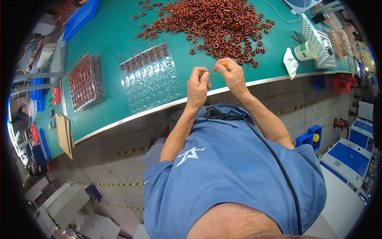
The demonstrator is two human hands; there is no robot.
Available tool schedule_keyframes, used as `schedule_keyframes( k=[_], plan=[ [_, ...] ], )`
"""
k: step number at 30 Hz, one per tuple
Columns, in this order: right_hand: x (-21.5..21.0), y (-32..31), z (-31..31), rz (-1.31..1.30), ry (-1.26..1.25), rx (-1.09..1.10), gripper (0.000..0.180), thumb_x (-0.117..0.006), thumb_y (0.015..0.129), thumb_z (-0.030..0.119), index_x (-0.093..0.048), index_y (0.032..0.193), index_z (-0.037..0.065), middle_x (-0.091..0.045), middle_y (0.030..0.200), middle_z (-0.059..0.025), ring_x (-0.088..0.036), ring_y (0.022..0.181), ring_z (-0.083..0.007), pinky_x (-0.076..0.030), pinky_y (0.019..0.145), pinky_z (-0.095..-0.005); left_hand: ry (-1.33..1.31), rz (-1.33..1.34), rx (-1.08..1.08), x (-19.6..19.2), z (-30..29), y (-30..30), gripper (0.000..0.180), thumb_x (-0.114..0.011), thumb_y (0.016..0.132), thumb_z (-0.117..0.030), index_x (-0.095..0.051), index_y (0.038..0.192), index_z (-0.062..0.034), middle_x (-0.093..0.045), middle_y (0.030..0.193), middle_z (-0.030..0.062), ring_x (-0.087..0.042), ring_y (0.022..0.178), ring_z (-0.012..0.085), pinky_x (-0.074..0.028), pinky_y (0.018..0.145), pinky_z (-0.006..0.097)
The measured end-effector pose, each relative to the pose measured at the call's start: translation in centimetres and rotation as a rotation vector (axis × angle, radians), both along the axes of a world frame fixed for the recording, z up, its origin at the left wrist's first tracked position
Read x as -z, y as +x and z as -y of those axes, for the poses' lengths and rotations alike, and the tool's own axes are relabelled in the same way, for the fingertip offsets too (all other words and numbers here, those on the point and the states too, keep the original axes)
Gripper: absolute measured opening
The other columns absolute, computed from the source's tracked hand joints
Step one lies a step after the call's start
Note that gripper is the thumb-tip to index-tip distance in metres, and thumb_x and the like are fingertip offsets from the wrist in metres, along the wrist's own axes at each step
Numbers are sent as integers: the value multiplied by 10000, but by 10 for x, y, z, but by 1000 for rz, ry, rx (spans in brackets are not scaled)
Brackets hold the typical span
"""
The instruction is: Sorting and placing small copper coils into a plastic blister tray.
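Both my hands meet over the front edge of the green table. My left hand (197, 88) is closed in a pinch on a small part with thin wire leads (214, 76); its body is hidden by the fingers. My right hand (234, 78) grips a slim orange-handled tool (224, 63), its narrow tip pointing at the left fingertips. Just beyond the hands spreads a large heap of copper-red wire-wound ring coils (223, 24). To the left lies a clear plastic blister tray (153, 87), its far rows filled with coils.
Farther left stand stacked blister trays (85, 81) full of coils. A blue bin (81, 18) sits at the far left. On the right are a white tissue (290, 63), a white tub (305, 51) and dark-handled pliers (297, 37). A black cable (274, 155) runs down my shirt.
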State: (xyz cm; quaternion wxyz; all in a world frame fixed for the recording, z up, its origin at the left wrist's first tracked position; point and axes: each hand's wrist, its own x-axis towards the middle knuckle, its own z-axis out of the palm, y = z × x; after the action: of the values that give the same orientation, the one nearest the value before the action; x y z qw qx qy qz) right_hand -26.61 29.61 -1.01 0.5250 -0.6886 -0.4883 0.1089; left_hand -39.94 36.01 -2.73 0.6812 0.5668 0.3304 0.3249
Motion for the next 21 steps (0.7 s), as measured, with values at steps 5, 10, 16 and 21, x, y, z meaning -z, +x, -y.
schedule_keyframes(
  k=[5, 10, 16, 21],
  plan=[
    [20, 9, 1, -633, -191, -44, 244, -633, 909, 243, -692, 921, 7, -610, 757, 12, -466, 691, -52, -386, 626, -226, -41, 80, 103, 4, -1, -7, 160, -467, 962, -110, -520, 1070, -5, -545, 667, 31, -513, 575, 89, -423, 511, 244],
    [4, 6, 13, -724, -216, -85, 421, -588, 940, 328, -567, 1217, 12, -629, 1026, -59, -580, 881, -130, -474, 771, -269, -44, 69, 201, -1, -4, -14, 263, -465, 960, -90, -469, 1202, 14, -559, 756, 66, -566, 625, 119, -498, 555, 257],
    [17, 1, 27, -843, -333, -295, 442, -551, 959, 381, -557, 1197, 8, -641, 990, -62, -610, 874, -121, -504, 747, -263, -34, 126, 132, -4, 1, -9, 271, -508, 949, -74, -489, 1202, 20, -559, 793, 69, -568, 633, 112, -499, 536, 251],
    [7, -20, 22, -265, -186, -110, 308, -550, 968, 267, -665, 911, -13, -647, 717, -65, -615, 650, -120, -505, 598, -268, 54, 35, 139, -11, 4, -8, 237, -526, 946, -78, -510, 1162, 17, -557, 749, 55, -550, 605, 101, -469, 512, 253]
  ],
)
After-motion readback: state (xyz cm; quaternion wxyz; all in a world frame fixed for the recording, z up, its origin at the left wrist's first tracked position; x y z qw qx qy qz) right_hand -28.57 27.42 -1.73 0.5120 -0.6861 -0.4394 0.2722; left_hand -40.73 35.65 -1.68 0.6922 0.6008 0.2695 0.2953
